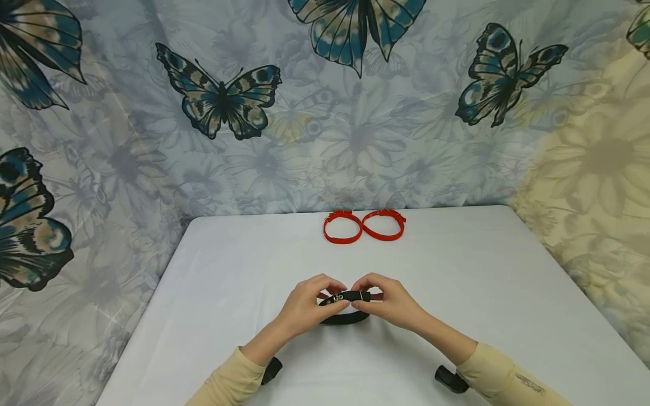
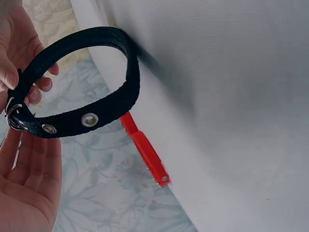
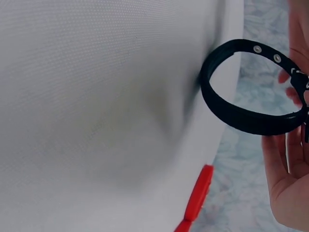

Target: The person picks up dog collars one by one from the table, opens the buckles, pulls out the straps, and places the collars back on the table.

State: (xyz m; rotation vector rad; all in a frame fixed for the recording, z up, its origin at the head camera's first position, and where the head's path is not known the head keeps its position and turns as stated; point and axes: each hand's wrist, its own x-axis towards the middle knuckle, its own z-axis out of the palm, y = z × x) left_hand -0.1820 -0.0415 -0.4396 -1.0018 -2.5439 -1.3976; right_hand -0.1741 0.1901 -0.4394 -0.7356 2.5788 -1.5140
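Observation:
A black collar forms a loop just above the table, with metal-ringed holes along its strap and a metal buckle and ring on the side near the person. My left hand pinches the strap's upper edge at the left, thumb in front and fingers behind. On the other side, my right hand pinches the strap near the buckle. In the right wrist view the loop of the collar hangs from both hands, and the buckle is partly cut off by the frame edge.
Two red collars, each buckled into a ring, lie side by side at the table's back edge. The white table meets a butterfly-print cloth behind it. Dark devices sit by both wrists.

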